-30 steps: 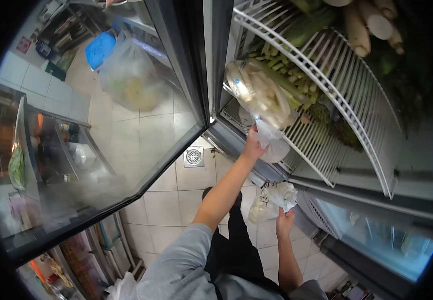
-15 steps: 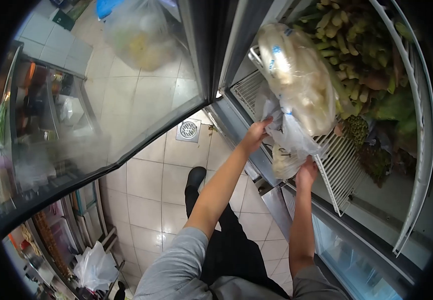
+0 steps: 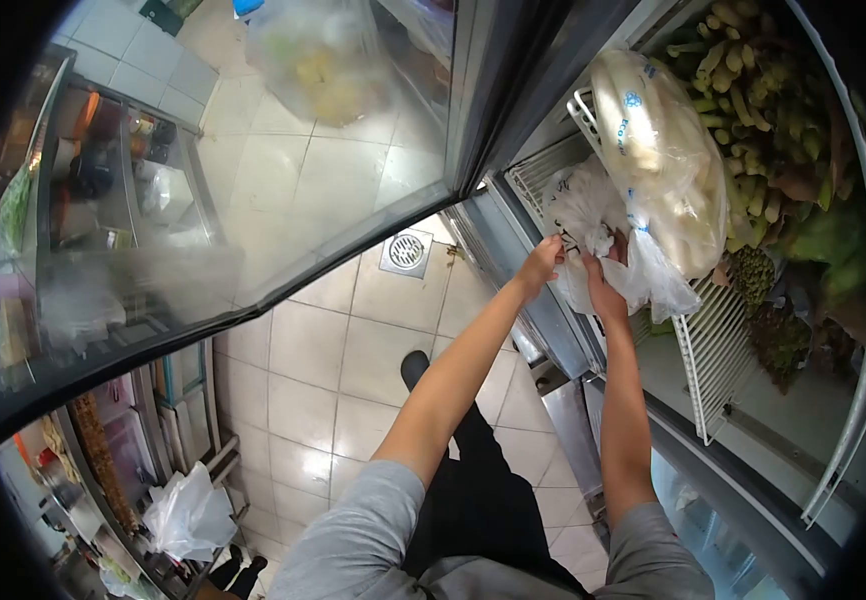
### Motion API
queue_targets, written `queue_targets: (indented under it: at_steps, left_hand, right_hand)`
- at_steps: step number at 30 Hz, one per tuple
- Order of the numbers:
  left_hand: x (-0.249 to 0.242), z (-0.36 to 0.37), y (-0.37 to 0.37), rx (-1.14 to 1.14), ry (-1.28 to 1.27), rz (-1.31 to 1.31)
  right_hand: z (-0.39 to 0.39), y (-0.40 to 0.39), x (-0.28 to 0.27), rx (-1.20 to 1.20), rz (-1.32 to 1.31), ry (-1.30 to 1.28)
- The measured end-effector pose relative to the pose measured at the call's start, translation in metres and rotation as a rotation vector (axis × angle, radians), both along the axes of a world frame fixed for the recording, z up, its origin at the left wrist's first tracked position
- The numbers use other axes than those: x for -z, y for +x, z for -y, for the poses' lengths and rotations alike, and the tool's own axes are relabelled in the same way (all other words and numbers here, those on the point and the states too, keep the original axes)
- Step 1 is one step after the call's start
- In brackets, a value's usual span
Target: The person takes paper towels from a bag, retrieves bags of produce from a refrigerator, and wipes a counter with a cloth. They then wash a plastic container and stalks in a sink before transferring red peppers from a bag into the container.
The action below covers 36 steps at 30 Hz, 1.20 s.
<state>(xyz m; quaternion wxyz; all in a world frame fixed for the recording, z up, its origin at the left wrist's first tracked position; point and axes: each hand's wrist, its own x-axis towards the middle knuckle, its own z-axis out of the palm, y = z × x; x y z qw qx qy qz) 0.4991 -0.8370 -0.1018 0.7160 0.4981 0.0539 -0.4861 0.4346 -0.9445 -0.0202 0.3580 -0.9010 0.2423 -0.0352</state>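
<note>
Hands together now, both up at the front edge of the wire shelf (image 3: 718,345) inside the open fridge. Half a second back my right hand (image 3: 603,290) was lower, under a small bag, and a second back it hung well down by my hip with that bag; since then it has risen to meet the left hand (image 3: 541,265), and the small bag no longer dangles below the shelf. I read that as the little bag having gone up onto the shelf, with my grip now shifted to the loose plastic.

Both arms are stretched forward and up, elbows nearly straight, the left arm crossing in from lower left, the right rising almost vertical beside the fridge frame. The left fingers are curled, pinching the crumpled white bag (image 3: 583,205) at its near edge. The right fingers look closed on the clear tail of the big bag of pale vegetables (image 3: 663,165), though the plastic hides the fingertips, so I can't be sure of the exact hold.

That big bag lies tilted on the shelf, touching the white bag, with piled green stalks (image 3: 753,110) just behind it. The glass door (image 3: 283,150) stands open at my left.
</note>
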Motion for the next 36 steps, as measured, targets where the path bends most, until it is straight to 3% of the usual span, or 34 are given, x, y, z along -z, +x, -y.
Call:
queue_targets:
  at_steps: [1,3,4,6,7,9,13,15,19,21,22,23,25,26,27,30,32,34,36]
  left_hand:
    - [-0.007,-0.005,0.005,0.013,0.002,0.008]
    - [-0.016,-0.012,0.008,-0.018,0.062,-0.031]
    - [-0.014,-0.011,0.011,-0.016,0.056,-0.025]
    - [-0.004,0.000,0.010,-0.261,0.125,0.465]
    - [-0.001,0.010,0.007,-0.253,0.121,0.458]
    - [-0.007,0.030,0.008,-0.226,0.174,0.669]
    - [-0.021,0.044,0.009,-0.229,0.182,0.725]
    - [-0.014,0.049,0.016,-0.217,0.205,0.975]
    - [-0.008,0.071,0.051,-0.180,0.220,1.117]
    - [-0.005,0.090,0.077,-0.116,0.099,1.351]
    - [-0.010,0.095,0.084,-0.063,0.138,1.335]
    - [-0.018,0.093,0.085,-0.066,0.141,1.330]
    - [-0.032,0.085,0.081,-0.030,0.234,1.349]
    - [-0.028,0.077,0.074,-0.149,0.174,1.418]
    - [-0.027,0.062,0.065,-0.143,0.178,1.424]
    - [-0.018,-0.001,0.037,-0.122,0.099,1.331]
    - [0.007,-0.051,0.017,-0.096,0.098,1.220]
    - [0.036,-0.113,-0.014,-0.067,0.207,1.102]
    - [0.058,-0.158,-0.046,-0.094,0.350,1.002]
  right_hand:
    - [-0.002,-0.007,0.006,0.013,0.008,0.002]
    - [-0.002,-0.045,0.024,0.392,0.022,0.238]
    - [0.000,-0.056,0.033,0.393,0.029,0.233]
    - [0.006,-0.076,0.053,0.510,0.334,0.108]
    - [0.006,-0.080,0.064,0.518,0.329,0.103]
    - [0.007,-0.079,0.085,0.499,0.166,-0.210]
    - [-0.017,-0.065,0.085,0.403,0.220,-0.188]
    - [-0.030,-0.050,0.083,0.456,0.160,-0.114]
    - [-0.040,-0.011,0.085,0.553,0.143,0.032]
    - [-0.045,0.002,0.083,0.334,0.166,0.099]
    - [-0.042,0.007,0.087,0.198,0.147,0.008]
    - [-0.036,0.013,0.094,0.195,0.142,0.008]
    - [-0.016,0.033,0.111,0.281,0.148,-0.245]
    - [0.011,0.041,0.131,0.145,0.358,-0.079]
    - [0.025,0.055,0.132,0.149,0.363,-0.072]
    - [0.067,0.108,0.121,0.483,0.299,-0.014]
    - [0.174,0.134,0.158,0.125,0.545,-0.758]
    - [0.265,0.149,0.168,0.098,0.530,-1.274]
    - [0.294,0.147,0.184,0.170,0.438,-1.293]
